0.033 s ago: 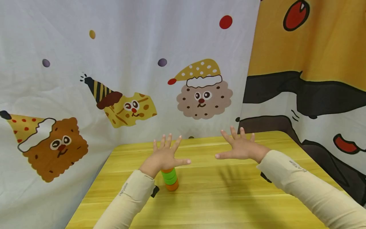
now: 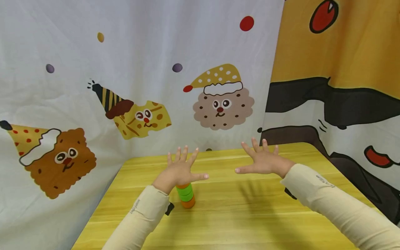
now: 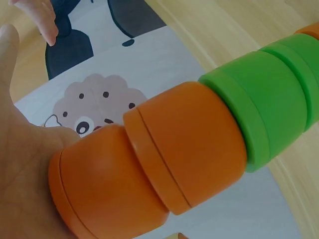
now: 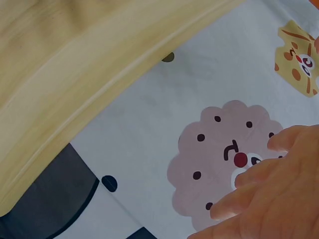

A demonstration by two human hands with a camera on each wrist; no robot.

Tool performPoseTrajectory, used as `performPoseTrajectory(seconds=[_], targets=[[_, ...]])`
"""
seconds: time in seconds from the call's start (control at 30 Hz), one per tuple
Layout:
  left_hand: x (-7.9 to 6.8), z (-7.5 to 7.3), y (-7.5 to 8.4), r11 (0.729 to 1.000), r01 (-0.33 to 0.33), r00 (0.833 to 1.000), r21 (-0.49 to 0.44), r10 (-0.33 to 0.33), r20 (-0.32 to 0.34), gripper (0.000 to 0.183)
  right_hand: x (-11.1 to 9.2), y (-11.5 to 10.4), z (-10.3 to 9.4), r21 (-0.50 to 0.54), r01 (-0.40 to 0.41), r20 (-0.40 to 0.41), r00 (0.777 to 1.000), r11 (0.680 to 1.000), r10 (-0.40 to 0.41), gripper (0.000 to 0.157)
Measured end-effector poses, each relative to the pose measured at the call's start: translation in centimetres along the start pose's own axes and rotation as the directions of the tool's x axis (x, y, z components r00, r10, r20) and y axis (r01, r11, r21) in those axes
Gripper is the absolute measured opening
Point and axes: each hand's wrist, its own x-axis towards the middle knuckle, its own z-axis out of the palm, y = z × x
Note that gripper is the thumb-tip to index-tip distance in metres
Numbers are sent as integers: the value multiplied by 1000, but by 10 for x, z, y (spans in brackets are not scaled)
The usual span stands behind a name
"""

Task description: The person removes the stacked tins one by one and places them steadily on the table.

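A tower of orange and green cup-shaped pieces (image 2: pixel 186 196) stands upright on the table, its upper part hidden behind my left hand (image 2: pixel 180 172) in the head view. The left wrist view shows more of it: two orange pieces (image 3: pixel 187 147) lie nearest the palm, then green ones (image 3: pixel 264 102), then a bit of orange at the far end. My left hand has its fingers spread and thumb stretched out, gripping nothing. To the right, my right hand (image 2: pixel 262 162) is held over the table with fingers spread, holding nothing; its fingers (image 4: pixel 229 204) also show in the right wrist view.
The wooden table (image 2: pixel 225 222) lies under both arms. Behind it hangs a white cloth (image 2: pixel 140 45) printed with cartoon biscuits and cheese, and a yellow and black patterned cloth (image 2: pixel 312 59) hangs at the right. Dark straps (image 2: pixel 169 209) show at the wrists.
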Motion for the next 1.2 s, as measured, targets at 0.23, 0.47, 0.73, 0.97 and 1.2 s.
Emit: performPoseTrajectory(seconds=[0.23,0.47,0.73,0.97,1.2], targets=[[-6,-3,-19,987,-52,998,-151,44,-55,108,5,-6,0,30,64,-27,998,998,-63,110],[-16,4,-54,893,-124,989,-433,74,-131,118,16,-21,6,141,204,-110,976,969,-190,105],[-27,22,-75,884,-92,988,-459,24,-152,113,35,-48,19,200,311,-152,947,929,-284,101],[-30,32,-81,835,-108,983,-539,8,-183,90,51,-73,31,247,361,-121,932,899,-341,96],[-28,43,-84,819,-139,976,-557,17,-219,69,66,-92,46,295,347,-69,937,890,-342,92]])
